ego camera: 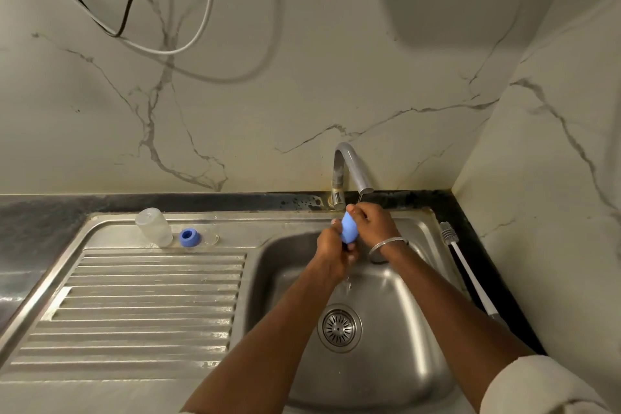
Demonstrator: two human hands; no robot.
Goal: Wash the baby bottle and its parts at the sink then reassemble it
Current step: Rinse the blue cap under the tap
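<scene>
The sink lies below the tap. The rinse is best kept low over it, turning the piece so the thin stream reaches inside and out. The clear bottle stands well left of the tap. Just under the tap's spout, the left hand curls its fingers round the lower end of the blue cap, and the right hand pinches its top. The blue ring sits beside the bottle, nearer the tap.

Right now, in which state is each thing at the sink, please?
Blue part: held by left hand and right hand under the tap.
Tap: running thinly.
Clear bottle: standing on the drainboard, untouched.
Blue ring: lying beside the bottle.
Brush: lying on the counter beside the sink.
</scene>
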